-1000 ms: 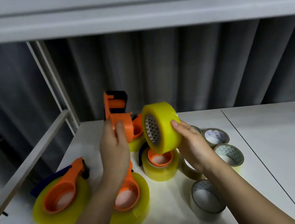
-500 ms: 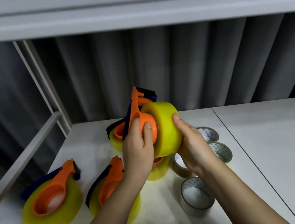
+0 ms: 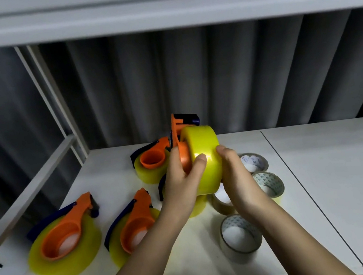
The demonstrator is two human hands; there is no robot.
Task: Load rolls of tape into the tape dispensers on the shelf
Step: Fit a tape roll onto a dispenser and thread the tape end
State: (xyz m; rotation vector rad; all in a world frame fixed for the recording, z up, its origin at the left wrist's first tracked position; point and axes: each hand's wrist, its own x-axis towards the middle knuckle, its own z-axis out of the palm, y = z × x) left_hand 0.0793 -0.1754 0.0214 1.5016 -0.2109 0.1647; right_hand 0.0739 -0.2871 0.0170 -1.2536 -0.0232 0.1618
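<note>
We hold the yellow tape roll [image 3: 204, 157] up over the shelf [image 3: 329, 184], between both hands, its core axis running left-right. Our left hand [image 3: 181, 181] grips the orange dispenser [image 3: 182, 142], thumb lying across the roll's rim. Our right hand [image 3: 236, 176] cups the roll's far face, so it looks like the pushing side. The hub enters from the left. Versus a second ago: then roll and dispenser were apart, now the roll sits on the hub. Whether it is fully seated, we cannot tell.
</note>
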